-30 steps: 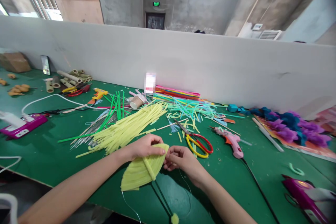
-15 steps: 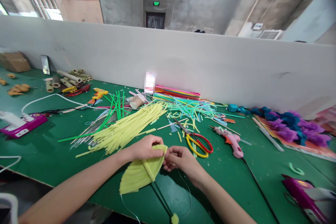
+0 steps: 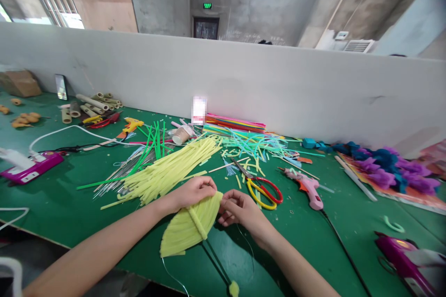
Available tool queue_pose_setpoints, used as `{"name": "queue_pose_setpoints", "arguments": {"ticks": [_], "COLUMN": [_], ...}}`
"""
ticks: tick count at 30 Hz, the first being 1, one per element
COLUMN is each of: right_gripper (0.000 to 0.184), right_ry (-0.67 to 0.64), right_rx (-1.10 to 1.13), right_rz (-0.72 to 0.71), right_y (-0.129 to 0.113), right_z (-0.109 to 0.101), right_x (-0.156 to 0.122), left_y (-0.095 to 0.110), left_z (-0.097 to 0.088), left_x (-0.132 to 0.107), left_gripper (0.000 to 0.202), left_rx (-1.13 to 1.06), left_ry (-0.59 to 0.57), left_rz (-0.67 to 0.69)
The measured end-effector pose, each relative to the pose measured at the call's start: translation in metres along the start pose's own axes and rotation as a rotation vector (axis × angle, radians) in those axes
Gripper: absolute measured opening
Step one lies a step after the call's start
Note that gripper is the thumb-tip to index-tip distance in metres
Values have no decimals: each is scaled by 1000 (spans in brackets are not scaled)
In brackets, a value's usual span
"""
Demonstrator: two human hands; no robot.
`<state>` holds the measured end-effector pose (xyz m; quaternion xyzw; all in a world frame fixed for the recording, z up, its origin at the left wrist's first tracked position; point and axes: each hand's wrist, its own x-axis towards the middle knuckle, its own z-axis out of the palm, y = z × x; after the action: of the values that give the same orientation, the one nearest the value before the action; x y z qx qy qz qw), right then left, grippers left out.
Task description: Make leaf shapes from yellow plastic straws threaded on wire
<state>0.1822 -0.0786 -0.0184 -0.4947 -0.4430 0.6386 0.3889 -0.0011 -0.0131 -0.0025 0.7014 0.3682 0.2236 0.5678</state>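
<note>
— Comparing with half a second ago, what has changed?

— Little. The left hand (image 3: 193, 191) has shifted its fingertips along the top edge of the yellow fan (image 3: 190, 225), whose upper tip now sits a touch higher; the right hand (image 3: 240, 209) stays at the fan's right corner, and the rest of the table (image 3: 52, 204) is unmoved.

— Go left to right, then.

— Near the table's left edge lies a glossy magenta glue gun (image 3: 29, 167) with a white cord. Further in, a loose heap of thin pale-yellow strips (image 3: 170, 169) fans out, soft and foam-like, with straight green sticks (image 3: 153, 141) crossing behind it. Close to the near edge, the left hand's fingers are curled shut, pinching the fan's upper rim. The fan is a flat wedge of the same yellow strips set side by side, ribbed, with one strip laid across it and a dark stem (image 3: 216, 262) running down to a yellow ball.

— And the right hand?

— Fingers bent closed, pinching the fan's tip. Beyond it lie scissors (image 3: 259, 188) with red and yellow loop handles, then a pink glue gun (image 3: 306, 188), hard plastic, and fuzzy purple and blue tufts (image 3: 390, 167) toward the right edge.
</note>
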Motion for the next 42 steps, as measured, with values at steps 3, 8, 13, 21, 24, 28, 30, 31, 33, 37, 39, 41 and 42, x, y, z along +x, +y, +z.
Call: {"name": "queue_pose_setpoints", "arguments": {"ticks": [3, 8, 13, 21, 24, 28, 30, 31, 33, 37, 39, 41, 42], "right_gripper": [36, 41, 44, 41, 41, 39, 40, 39, 37, 35, 37, 38, 39], "right_ry": [-24, -178, -189, -34, 25, 38, 11, 4, 11, 38, 35, 45, 57], "right_rx": [-40, -188, -190, 65, 181, 279, 309, 317, 318, 298, 305, 326, 340], "right_rz": [29, 23, -1, -35, -47, -30, -11, -7, -22, -77, -90, -106, -118], "right_y": [-4, -5, -7, -21, -22, -21, -19, -19, -19, -21, -22, -24, -25], "right_z": [-4, -7, -8, -27, -31, -28, -26, -26, -26, -28, -28, -28, -28], "right_x": [-2, -7, -8, -8, -7, -6, -6, -7, -7, -9, -10, -10, -10], "left_y": [3, 3, 3, 2, -4, -10, -12, -12, -13, -13, -13, -13, -13], "left_z": [-3, -10, -14, -23, -25, -27, -27, -28, -28, -26, -24, -22, -21], "left_x": [-3, -4, 0, 4, 9, 15, 16, 16, 16, 13, 12, 11, 10], "left_gripper": [23, 33, 32, 32, 30, 27, 26, 26, 26, 30, 33, 35, 36], "left_rx": [-77, -262, -408, -583, -706, -821, -838, -834, -814, -747, -698, -657, -643], "left_ry": [3, 117, 266, 379, 449, 508, 521, 527, 522, 396, 327, 283, 266], "left_rz": [-42, -88, -91, -100, -89, -103, -112, -110, -101, -79, -56, -49, -56]}}
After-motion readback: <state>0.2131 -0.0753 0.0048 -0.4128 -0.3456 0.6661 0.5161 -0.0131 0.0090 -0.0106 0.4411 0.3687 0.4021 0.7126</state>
